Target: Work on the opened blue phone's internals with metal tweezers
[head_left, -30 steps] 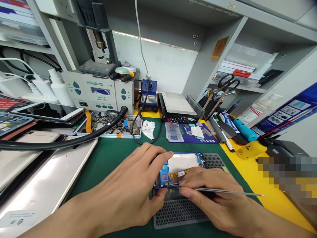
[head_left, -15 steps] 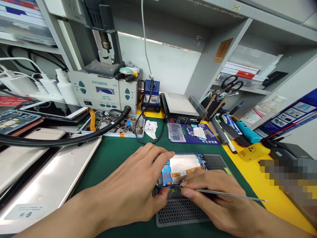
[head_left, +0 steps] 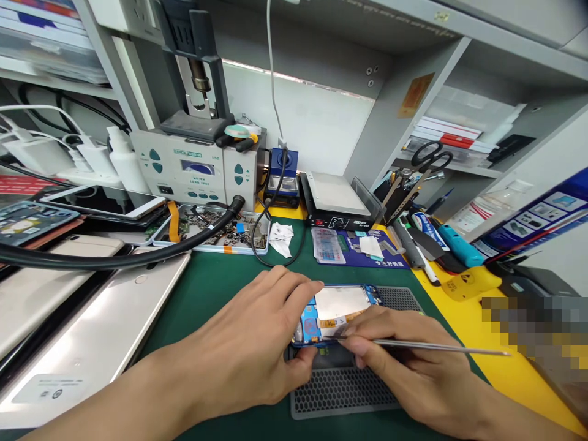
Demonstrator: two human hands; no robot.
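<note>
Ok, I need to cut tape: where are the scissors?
The scissors stand handles-up in the tool holder at the bench's right rear, beside the heating plate, below the shelf.

Hands [head_left: 321, 361] on opened phone [head_left: 337, 312], tweezers [head_left: 427, 347]

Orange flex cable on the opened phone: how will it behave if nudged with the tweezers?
The orange flex cable looks like a thin flat ribbon, so probably floppy, bending rather than sliding. It seems joined to the opened phone, so it likely lifts only at a free end. Being so thin, it may crease or tear under the pointed tweezers in the right hand.
</note>
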